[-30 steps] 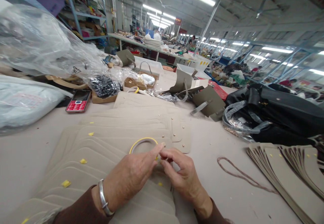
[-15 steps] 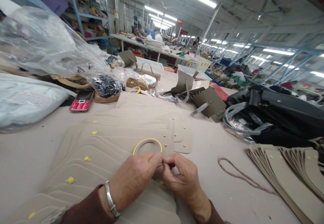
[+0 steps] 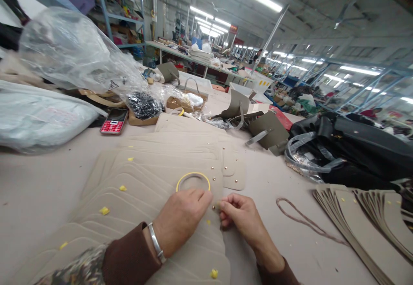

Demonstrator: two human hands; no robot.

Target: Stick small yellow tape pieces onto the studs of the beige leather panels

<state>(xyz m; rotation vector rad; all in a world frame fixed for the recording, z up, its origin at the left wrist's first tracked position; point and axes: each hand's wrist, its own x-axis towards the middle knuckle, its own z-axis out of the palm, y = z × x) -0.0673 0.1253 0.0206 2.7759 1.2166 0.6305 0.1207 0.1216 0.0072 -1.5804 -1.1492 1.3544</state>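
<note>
My left hand (image 3: pixel 182 218) lies on a fanned stack of beige leather panels (image 3: pixel 155 169), its fingers together and pointing right, holding nothing I can see. My right hand (image 3: pixel 240 216) sits just beyond it at the stack's right edge, fingers curled beside a gold stud (image 3: pixel 213 207). Its fingertips are partly hidden, so any small item in them cannot be seen. A roll of yellow tape (image 3: pixel 192 182) lies flat on the panels just above my left hand. Small yellow tape bits (image 3: pixel 104 210) dot the stack.
A red mobile phone (image 3: pixel 113 121) and clear plastic bags (image 3: pixel 74 48) lie at the far left. Olive leather bag pieces (image 3: pixel 267 130) and a black bag (image 3: pixel 348 147) sit ahead right. Another beige panel stack (image 3: pixel 361 220) and a brown cord (image 3: pixel 303 218) lie to my right.
My hands have parted: the fingertips touched earlier, and now my left hand lies flat while my right has drawn rightward. The view has shifted slightly.
</note>
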